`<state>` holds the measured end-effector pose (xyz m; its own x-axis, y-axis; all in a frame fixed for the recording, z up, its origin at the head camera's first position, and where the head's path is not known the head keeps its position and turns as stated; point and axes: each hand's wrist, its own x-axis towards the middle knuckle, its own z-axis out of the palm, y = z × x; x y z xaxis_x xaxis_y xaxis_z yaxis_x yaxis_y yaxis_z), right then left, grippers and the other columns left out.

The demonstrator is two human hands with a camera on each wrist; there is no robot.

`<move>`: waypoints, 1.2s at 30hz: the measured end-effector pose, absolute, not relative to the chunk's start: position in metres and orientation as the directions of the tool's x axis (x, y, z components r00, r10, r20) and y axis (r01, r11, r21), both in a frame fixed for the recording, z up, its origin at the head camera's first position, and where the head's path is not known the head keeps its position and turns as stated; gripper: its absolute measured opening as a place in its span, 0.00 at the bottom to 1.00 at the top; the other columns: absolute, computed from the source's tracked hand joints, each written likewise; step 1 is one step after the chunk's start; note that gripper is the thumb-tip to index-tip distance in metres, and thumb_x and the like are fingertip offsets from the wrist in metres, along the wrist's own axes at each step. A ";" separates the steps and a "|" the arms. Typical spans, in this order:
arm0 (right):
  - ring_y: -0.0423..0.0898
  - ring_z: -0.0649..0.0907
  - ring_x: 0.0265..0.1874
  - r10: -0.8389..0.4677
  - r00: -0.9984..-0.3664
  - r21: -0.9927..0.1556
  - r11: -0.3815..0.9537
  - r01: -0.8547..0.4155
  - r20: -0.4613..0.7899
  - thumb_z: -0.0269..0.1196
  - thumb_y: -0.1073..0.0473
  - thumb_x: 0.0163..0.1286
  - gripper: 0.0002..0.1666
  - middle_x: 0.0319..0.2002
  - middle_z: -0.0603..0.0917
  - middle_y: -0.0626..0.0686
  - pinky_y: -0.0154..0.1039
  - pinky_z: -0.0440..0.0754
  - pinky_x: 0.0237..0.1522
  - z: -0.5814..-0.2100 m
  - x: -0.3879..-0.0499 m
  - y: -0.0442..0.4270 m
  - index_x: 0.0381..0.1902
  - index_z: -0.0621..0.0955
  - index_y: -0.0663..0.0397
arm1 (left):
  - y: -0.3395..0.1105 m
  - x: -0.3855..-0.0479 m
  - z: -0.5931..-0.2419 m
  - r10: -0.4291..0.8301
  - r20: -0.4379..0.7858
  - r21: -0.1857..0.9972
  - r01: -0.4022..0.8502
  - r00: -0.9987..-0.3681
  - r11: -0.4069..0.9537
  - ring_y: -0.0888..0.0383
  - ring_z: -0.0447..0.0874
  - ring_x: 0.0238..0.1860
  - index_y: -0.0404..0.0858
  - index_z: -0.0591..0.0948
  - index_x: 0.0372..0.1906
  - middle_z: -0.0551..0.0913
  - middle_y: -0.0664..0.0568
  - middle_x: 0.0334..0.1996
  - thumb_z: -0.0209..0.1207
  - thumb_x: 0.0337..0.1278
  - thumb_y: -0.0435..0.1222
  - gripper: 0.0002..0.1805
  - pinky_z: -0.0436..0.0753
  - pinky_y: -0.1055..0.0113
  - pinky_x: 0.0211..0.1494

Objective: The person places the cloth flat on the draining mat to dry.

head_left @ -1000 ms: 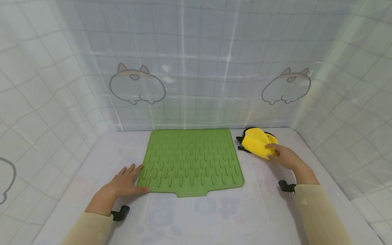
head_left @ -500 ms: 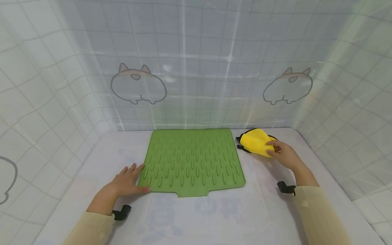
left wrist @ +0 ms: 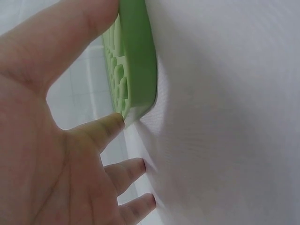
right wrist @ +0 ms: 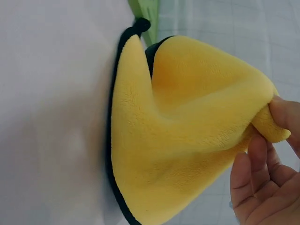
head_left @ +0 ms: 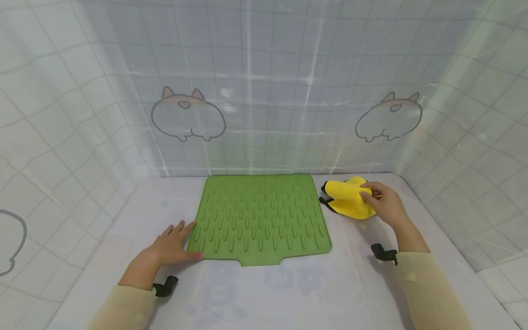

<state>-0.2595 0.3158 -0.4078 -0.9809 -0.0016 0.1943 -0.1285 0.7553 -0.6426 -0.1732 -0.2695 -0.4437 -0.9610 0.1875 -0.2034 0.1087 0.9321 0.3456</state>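
1. Pinching a raised fold of the yellow plush cloth (head_left: 350,208), black-trimmed, between thumb and fingers of the right hand (head_left: 385,204).
2. Placed just right of the green ridged mat (head_left: 261,215), near the grid-patterned backdrop (head_left: 280,110), with trimmed lower edge along the white tablecloth (head_left: 346,284).
3. Holding the fingers of the left hand (head_left: 167,247) wide apart, with thumb and index finger touching the mat's left side.
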 end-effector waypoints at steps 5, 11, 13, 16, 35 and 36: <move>0.62 0.79 0.48 0.030 -0.969 -0.660 0.737 -0.144 0.245 0.59 0.49 0.76 0.23 0.49 0.79 0.65 0.56 0.82 0.48 -0.401 -0.255 0.311 0.61 0.78 0.56 | -0.269 -0.174 -0.444 0.188 -0.205 0.345 0.109 -0.960 0.932 0.18 0.46 0.70 0.31 0.58 0.77 0.52 0.21 0.73 0.69 0.46 0.63 0.61 0.53 0.22 0.64; 0.61 0.78 0.49 0.067 -0.958 -0.671 0.727 -0.145 0.279 0.59 0.48 0.76 0.23 0.50 0.79 0.63 0.58 0.81 0.52 -0.392 -0.252 0.307 0.61 0.78 0.56 | -0.269 -0.175 -0.443 0.193 -0.204 0.344 0.115 -0.960 0.932 0.17 0.46 0.70 0.31 0.57 0.77 0.52 0.21 0.73 0.69 0.46 0.63 0.61 0.54 0.21 0.63; 0.60 0.78 0.49 0.072 -0.955 -0.676 0.722 -0.150 0.289 0.59 0.48 0.76 0.23 0.49 0.79 0.63 0.57 0.80 0.52 -0.389 -0.252 0.305 0.61 0.79 0.56 | -0.270 -0.175 -0.443 0.198 -0.203 0.345 0.119 -0.959 0.931 0.17 0.46 0.70 0.31 0.57 0.77 0.52 0.21 0.73 0.70 0.46 0.63 0.62 0.54 0.21 0.63; 0.59 0.78 0.48 0.073 -0.950 -0.680 0.715 -0.163 0.304 0.59 0.47 0.76 0.23 0.49 0.79 0.63 0.53 0.79 0.51 -0.385 -0.250 0.303 0.59 0.79 0.57 | -0.270 -0.175 -0.443 0.201 -0.203 0.345 0.123 -0.958 0.931 0.17 0.46 0.70 0.30 0.57 0.76 0.52 0.21 0.72 0.70 0.45 0.63 0.62 0.54 0.21 0.63; 0.55 0.79 0.45 0.080 -0.901 -0.663 0.705 -0.251 0.426 0.61 0.47 0.75 0.22 0.48 0.81 0.61 0.27 0.74 0.40 -0.356 -0.242 0.284 0.56 0.81 0.58 | -0.274 -0.179 -0.451 0.190 -0.219 0.346 0.106 -0.957 0.932 0.17 0.44 0.70 0.32 0.57 0.77 0.51 0.21 0.73 0.70 0.41 0.66 0.65 0.52 0.21 0.63; 0.55 0.79 0.45 0.081 -0.901 -0.665 0.703 -0.252 0.426 0.61 0.47 0.75 0.23 0.48 0.81 0.61 0.26 0.74 0.40 -0.354 -0.242 0.282 0.56 0.81 0.57 | -0.274 -0.179 -0.451 0.190 -0.217 0.345 0.107 -0.957 0.933 0.17 0.44 0.70 0.32 0.57 0.77 0.51 0.21 0.73 0.70 0.41 0.66 0.65 0.52 0.21 0.63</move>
